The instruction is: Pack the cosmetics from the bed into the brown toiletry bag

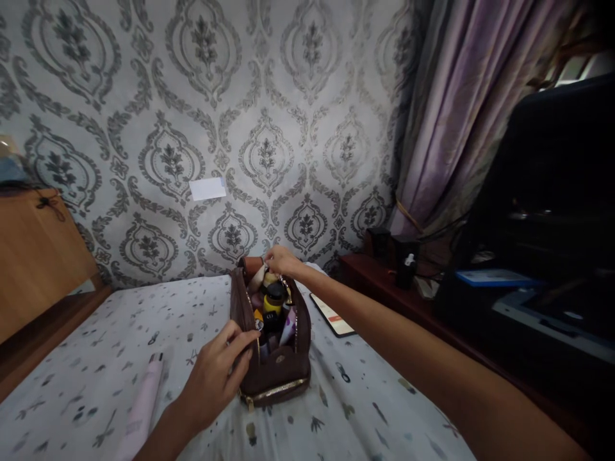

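A brown zippered toiletry bag stands open on the bed, packed with several bottles and tubes. My left hand grips the bag's near left edge, fingers curled around the rim by the zipper. My right hand reaches across to the bag's far end and pinches something small there, perhaps a strap or zipper pull. Inside the bag a dark bottle with a yellow cap stands upright among the other items.
A pink tube lies on the patterned white sheet left of the bag. A phone lies right of it. A dark wooden side table with small items and a wooden headboard flank the bed.
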`<state>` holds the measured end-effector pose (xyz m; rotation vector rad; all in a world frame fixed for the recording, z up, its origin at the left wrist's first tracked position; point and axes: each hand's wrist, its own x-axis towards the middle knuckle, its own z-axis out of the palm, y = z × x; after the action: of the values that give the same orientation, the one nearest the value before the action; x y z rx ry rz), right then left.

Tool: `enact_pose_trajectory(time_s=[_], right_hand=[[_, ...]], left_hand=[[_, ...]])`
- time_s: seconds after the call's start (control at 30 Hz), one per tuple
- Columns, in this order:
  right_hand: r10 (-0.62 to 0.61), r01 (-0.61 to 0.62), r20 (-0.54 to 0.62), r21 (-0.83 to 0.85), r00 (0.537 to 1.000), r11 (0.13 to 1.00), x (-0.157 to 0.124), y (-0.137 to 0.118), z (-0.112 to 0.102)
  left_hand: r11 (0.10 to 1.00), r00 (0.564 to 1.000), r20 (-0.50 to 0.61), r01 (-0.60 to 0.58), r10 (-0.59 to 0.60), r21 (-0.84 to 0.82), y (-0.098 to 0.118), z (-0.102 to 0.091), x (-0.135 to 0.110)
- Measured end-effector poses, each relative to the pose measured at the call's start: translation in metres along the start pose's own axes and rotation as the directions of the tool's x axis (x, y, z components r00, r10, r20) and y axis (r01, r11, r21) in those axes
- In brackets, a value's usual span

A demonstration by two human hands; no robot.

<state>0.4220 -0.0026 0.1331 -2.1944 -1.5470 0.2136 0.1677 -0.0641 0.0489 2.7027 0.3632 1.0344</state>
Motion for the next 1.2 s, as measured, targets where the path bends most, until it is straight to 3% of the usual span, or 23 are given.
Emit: enact_pose_trajectory(time_s=[0.77,1.03,1.2], right_hand=[[-0.068,0.069,0.032,-0.033,0.997,0.997,-0.014,-0.002,0.007],[-0.130,0.132,0.024,-0.160,0.991,0.978,-0.023,-0.010,0.004],[-0.222,0.248,0.120,-0.278,0.968,0.928,-0.036,-0.019,-0.003]], left_hand=[[1.000,1.000,0.000,0.003,-0.003,0.016,0.001,-0.001,0.001],[1.000,1.000,-0.017,-0.014,0.014,0.009,0.001,-0.001,0.000],[1.000,1.000,-0.001,-0.008,0.008,0.007,0.000,-0.002,0.000]])
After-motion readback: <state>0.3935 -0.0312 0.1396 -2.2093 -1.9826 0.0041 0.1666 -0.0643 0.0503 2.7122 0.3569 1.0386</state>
